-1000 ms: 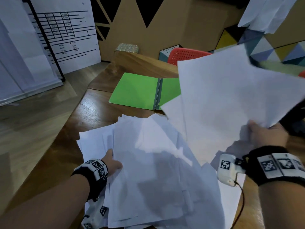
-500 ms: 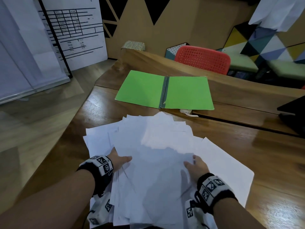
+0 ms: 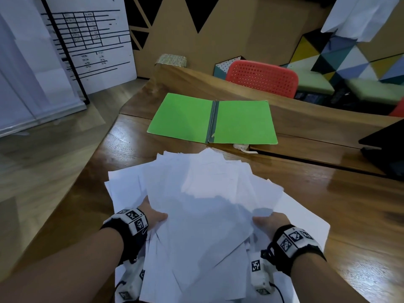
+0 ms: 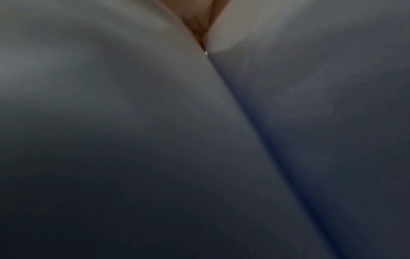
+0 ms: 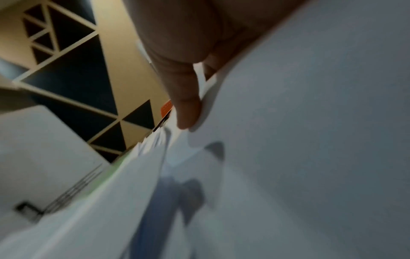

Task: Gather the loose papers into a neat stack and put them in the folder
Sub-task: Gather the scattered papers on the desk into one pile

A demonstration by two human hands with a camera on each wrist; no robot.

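A loose pile of white papers point(image 3: 203, 206) lies on the near part of the wooden table point(image 3: 349, 204). The left hand point(image 3: 153, 217) grips its left edge and the right hand point(image 3: 270, 223) grips its right edge, thumb on top. The open green folder point(image 3: 185, 117) lies beyond, apart.

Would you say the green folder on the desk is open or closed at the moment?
Open. The green folder lies flat on the desk with both covers spread either side of its grey spine, and no papers in it yet.
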